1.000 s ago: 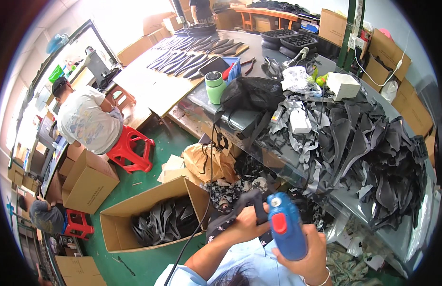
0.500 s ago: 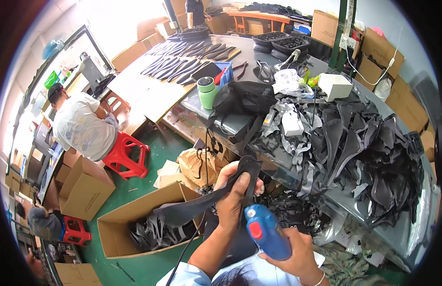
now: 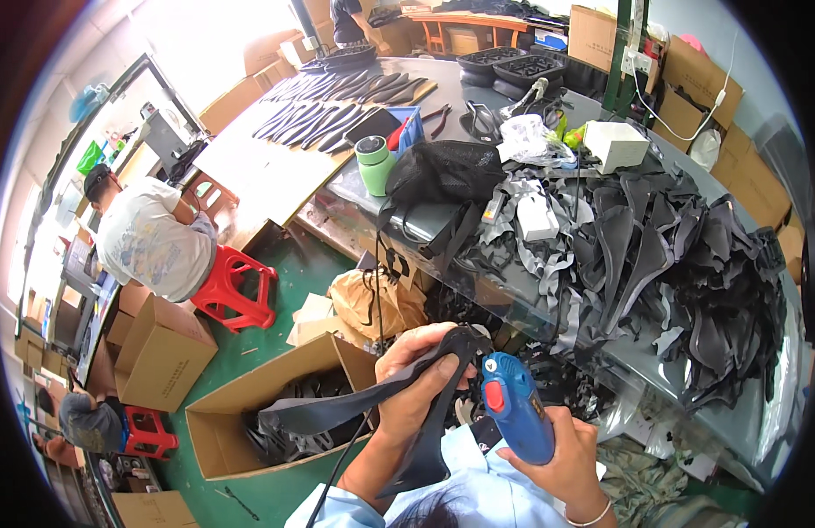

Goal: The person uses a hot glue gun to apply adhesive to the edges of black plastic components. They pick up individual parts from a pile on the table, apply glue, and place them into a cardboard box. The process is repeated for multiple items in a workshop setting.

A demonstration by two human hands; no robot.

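Note:
My left hand [image 3: 409, 396] grips a long, curved black piece of padded-looking material [image 3: 324, 409]. One part of the piece reaches left over an open carton, and another hangs toward my lap. My right hand [image 3: 557, 466] is wrapped around the body of a blue handheld power tool [image 3: 522, 414] with a red button. The tool's head is close beside the upper end of the black piece, near my left fingertips. Whether they touch, I cannot tell. The tool's working tip is hidden. Similar dark pieces [image 3: 306, 444] lie inside the cardboard carton [image 3: 209, 440] on the left.
Right of me, a grey table [image 3: 759, 431] carries a heap of black pieces and scraps [image 3: 654, 264]. A black mesh bag [image 3: 447, 172] and green bottle [image 3: 374, 165] stand near its edge. A dark cord [image 3: 378, 290] hangs down. A person [image 3: 152, 233] sits on a red stool [image 3: 236, 286] at left.
The black piece has turned in my left hand, and its second part now hangs lower toward my lap. The tool has shifted up and right, tilting more upright. My view has moved slightly.

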